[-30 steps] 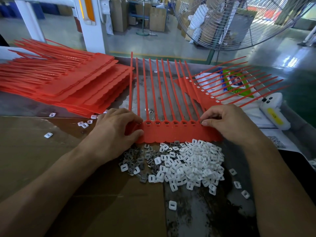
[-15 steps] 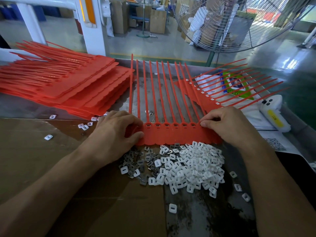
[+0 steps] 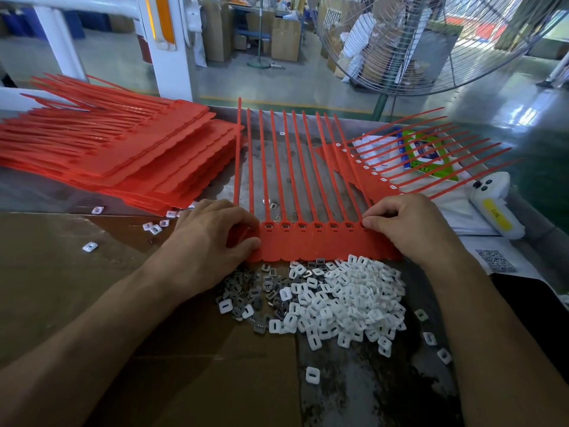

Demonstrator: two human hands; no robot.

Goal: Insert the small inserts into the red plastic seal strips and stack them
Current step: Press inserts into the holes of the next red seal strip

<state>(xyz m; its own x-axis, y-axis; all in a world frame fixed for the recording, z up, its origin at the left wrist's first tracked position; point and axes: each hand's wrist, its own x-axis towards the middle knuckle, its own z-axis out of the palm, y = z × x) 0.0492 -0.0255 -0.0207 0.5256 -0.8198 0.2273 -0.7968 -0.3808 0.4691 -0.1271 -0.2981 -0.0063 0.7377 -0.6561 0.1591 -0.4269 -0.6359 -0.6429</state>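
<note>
A red seal strip (image 3: 320, 246) lies flat before me, its long tails pointing away and dark inserts showing in several sockets. My left hand (image 3: 212, 241) grips its left end, thumb on the near edge. My right hand (image 3: 406, 226) covers the right end, thumb and forefinger pinched down on the right-most socket; what lies under the tips is hidden. A heap of white inserts (image 3: 345, 300) and grey metal inserts (image 3: 249, 291) sits just in front of the strip. A stack of red strips (image 3: 123, 158) rests at the back left. Another red strip (image 3: 363, 171) lies angled at the right.
Brown cardboard (image 3: 77, 303) covers the table at the near left. Loose white inserts (image 3: 154, 227) lie scattered around. A white and yellow handheld device (image 3: 492, 208), papers and a green packet (image 3: 426, 152) sit at the right. A large floor fan (image 3: 431, 44) stands beyond the table.
Both hands stay on the ends of the strip; only the view has shifted slightly.
</note>
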